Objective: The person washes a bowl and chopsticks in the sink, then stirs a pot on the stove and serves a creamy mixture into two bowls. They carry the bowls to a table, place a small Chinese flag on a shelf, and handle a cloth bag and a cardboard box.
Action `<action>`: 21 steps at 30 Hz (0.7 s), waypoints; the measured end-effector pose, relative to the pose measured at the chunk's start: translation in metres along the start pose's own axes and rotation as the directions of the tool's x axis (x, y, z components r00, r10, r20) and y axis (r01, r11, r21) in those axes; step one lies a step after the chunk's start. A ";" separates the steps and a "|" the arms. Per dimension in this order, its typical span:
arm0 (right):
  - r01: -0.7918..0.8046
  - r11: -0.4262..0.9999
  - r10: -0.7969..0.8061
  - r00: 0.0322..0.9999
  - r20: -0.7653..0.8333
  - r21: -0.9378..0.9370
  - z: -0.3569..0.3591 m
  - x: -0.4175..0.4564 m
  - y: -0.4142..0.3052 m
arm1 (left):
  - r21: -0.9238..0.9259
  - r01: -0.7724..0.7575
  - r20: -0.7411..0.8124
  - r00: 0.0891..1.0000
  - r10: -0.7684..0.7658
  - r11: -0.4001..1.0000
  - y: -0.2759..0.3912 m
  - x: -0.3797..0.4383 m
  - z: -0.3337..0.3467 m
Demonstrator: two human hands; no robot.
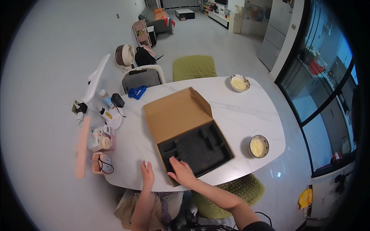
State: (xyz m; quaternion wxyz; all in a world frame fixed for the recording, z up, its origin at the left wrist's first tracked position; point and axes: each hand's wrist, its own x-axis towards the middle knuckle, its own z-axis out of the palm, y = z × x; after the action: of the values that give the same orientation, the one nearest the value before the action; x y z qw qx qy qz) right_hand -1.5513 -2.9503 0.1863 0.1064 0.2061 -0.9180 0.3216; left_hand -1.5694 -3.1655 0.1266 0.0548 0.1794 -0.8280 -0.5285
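Observation:
An opened cardboard box point(176, 115) lies on a white marble-patterned table point(237, 112), its lid folded back away from me. Black foam point(196, 150) with moulded recesses lines its lower part. My right hand point(183, 174) rests on the near left corner of that foam, fingers spread, with nothing seen in its grasp. To the left of the box, near the table's front edge, my left hand point(147, 174) is raised with its fingers apart and empty.
Bowls of pale yellow food stand at the right point(259, 146) and far right point(239, 83). A desk lamp point(96, 79), bottles point(106, 114), a black adapter point(118, 100), a blue strap point(137, 92) and pink containers point(97, 164) line the left side. Green-covered chairs point(194, 68) flank the table.

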 end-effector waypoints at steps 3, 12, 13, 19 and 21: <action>-0.196 0.962 0.161 0.970 -0.183 -0.191 -0.083 0.013 0.012 | 0.072 0.020 0.140 0.990 -0.030 0.997 0.022 0.061 -0.012; -0.818 0.558 0.828 0.542 0.143 -0.136 -0.096 0.028 0.255 | 0.239 0.009 0.400 0.910 -0.107 0.971 0.037 0.096 0.038; -0.779 0.627 0.779 0.626 0.044 -0.013 -0.091 0.032 0.248 | 0.162 0.047 0.439 0.891 -0.115 0.986 0.014 0.115 0.022; -0.338 0.855 0.477 0.809 -0.343 0.393 -0.137 0.007 0.163 | -0.451 0.365 0.398 0.899 -0.182 0.815 0.052 0.136 -0.012; -0.431 0.847 0.508 0.828 -0.237 0.311 -0.127 -0.007 0.150 | -0.543 0.296 0.463 0.886 -0.014 0.785 0.045 0.139 -0.006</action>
State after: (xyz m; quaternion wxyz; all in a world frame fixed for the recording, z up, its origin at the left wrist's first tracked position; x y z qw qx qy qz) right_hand -1.6038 -2.7611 0.2003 0.1399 -0.0695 -0.8652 0.4765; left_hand -1.7079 -3.2026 0.1558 -0.1222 0.0993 -0.5901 -0.7918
